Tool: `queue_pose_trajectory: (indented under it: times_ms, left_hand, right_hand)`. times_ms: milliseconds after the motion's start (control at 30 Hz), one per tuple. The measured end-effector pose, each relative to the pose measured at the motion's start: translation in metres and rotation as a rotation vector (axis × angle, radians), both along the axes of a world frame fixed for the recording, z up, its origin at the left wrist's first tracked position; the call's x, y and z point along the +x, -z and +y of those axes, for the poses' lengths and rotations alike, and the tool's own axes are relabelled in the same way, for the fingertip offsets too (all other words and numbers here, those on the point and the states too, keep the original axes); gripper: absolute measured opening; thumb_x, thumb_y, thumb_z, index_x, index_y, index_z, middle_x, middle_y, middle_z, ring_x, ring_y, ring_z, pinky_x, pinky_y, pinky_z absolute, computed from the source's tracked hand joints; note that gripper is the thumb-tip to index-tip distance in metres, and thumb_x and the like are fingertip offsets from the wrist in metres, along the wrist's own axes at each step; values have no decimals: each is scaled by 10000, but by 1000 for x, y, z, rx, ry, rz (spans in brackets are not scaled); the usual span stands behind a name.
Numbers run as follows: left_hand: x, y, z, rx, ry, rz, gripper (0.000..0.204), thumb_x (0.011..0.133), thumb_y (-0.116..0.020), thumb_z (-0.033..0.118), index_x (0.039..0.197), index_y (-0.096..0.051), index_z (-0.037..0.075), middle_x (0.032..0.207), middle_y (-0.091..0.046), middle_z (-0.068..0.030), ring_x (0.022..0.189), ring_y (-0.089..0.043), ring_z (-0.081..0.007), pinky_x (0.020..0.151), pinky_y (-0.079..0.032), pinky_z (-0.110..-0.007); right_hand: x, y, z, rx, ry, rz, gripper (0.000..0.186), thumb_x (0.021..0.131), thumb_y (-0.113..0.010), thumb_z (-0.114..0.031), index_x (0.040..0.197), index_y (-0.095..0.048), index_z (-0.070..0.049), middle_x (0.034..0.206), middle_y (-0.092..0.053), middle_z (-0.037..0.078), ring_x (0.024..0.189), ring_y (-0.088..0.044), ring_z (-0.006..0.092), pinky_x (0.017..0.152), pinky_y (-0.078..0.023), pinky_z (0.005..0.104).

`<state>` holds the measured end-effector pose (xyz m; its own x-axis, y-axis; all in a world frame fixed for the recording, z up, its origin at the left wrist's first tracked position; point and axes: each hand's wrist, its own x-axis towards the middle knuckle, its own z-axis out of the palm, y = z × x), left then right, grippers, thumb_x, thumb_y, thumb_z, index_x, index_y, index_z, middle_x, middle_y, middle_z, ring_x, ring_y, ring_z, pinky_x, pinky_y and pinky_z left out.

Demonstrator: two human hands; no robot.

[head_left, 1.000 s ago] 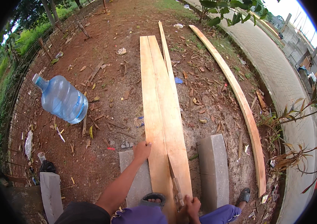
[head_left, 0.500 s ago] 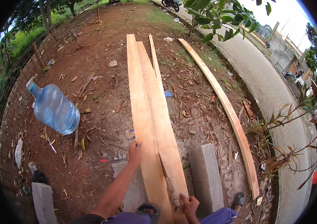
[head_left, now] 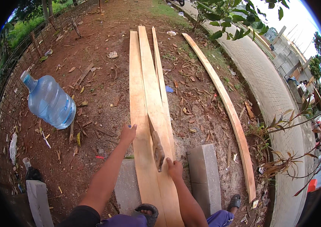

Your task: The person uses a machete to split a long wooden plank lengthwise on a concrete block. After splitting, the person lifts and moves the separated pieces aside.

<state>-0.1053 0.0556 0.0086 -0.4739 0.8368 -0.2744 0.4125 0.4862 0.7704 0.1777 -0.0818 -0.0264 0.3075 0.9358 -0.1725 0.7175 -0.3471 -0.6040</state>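
Note:
Two long pale planks, the left board (head_left: 138, 98) and the right board (head_left: 156, 113), lie lengthwise side by side over grey concrete blocks (head_left: 125, 181). A handsaw with a worn wooden handle (head_left: 158, 151) is lodged in the seam between them, its blade mostly hidden. My left hand (head_left: 127, 133) is closed on the outer edge of the left board. My right hand (head_left: 175, 168), lower down, is closed on the right board's outer edge beside the saw handle. A narrow strip (head_left: 159, 75) lies along the right board's far part. My sandalled left foot (head_left: 145, 212) is against the left board.
A large blue water bottle (head_left: 52, 102) lies left, near a wire fence (head_left: 20, 94). A separate plank (head_left: 221, 98) lies right, beside a concrete block (head_left: 204, 178). A paved path (head_left: 262, 75) runs past plants (head_left: 236, 19). A plastic cup (head_left: 27, 163) sits lower left.
The right board has slid forward, its far end now reaching past the left board's. The saw and my right hand have moved forward with it; my left hand is farther up too.

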Motion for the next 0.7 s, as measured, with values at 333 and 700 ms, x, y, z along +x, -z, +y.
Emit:
queue_pose_trajectory:
  times_ms: [333, 700]
  left_hand:
    - [37, 29, -82, -20, -61, 79, 486, 1067, -427, 385, 1003, -558, -78, 952, -649, -393, 951, -620, -578, 855, -463, -618]
    - [43, 35, -75, 49, 50, 292, 538, 1066, -411, 318, 961, -650, -152, 1005, -653, -410, 1008, -632, -552, 916, -473, -569]
  right_hand:
    - [-9, -37, -1, -98, -66, 195, 549, 925, -714, -468, 1038, -697, 69, 884, -702, 273, 817, -694, 375, 757, -523, 442]
    - [84, -87, -210, -576, 123, 501, 536, 918, -751, -433, 1099, -692, 68, 909, -728, 105, 840, -670, 149, 745, -524, 342]
